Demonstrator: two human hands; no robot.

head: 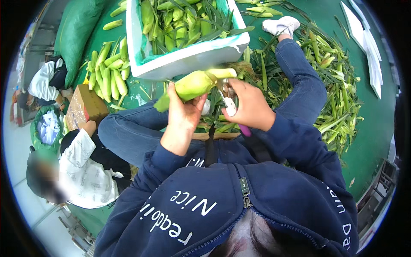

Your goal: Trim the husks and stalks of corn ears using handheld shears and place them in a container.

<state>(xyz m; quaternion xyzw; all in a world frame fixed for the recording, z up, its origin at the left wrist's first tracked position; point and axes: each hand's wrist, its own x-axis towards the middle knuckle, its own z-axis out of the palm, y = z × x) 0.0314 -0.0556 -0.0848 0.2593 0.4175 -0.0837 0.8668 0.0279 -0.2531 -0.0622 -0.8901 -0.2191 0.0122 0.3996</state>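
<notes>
My left hand (183, 120) grips an ear of corn in its pale green husk (194, 85), held up in front of my lap. The ear lies nearly level, with its stalk end (224, 73) to the right. In my right hand (253, 104) is a pair of pruning shears (230, 106), with white and purple showing on the handles. Their metal jaws are against the base of the ear, where it meets the stalk. The blades are partly blurred, so how far they are closed is unclear.
Just beyond my hands stands a white foam box (189, 61) of unhusked corn. Left of it, ears (109, 77) are piled by a cardboard box (86, 107). Husks and leaves (337, 96) heap around my right leg. Two people (88, 173) (45, 80) sit at left, near a green sack (78, 35).
</notes>
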